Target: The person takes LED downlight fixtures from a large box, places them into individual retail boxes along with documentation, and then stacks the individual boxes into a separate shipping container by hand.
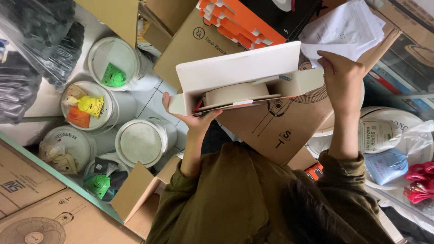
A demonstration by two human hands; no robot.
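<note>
Several cartons [275,126] lay about the person, the largest a brown one printed with a fan outline, just under the work. Above it a white box [239,72] was held open, lid up, with a pale round part [237,92] already seated inside and flat card inserts showing at its front edge. The left hand [192,118] cupped the box from beneath, fingers curled on its lower corner. The right hand [341,74] pinched folded white papers [348,27] beside the box's end flap; these were not yet in it, and the lid was not closed. White pails [142,142] stood at the left.
</note>
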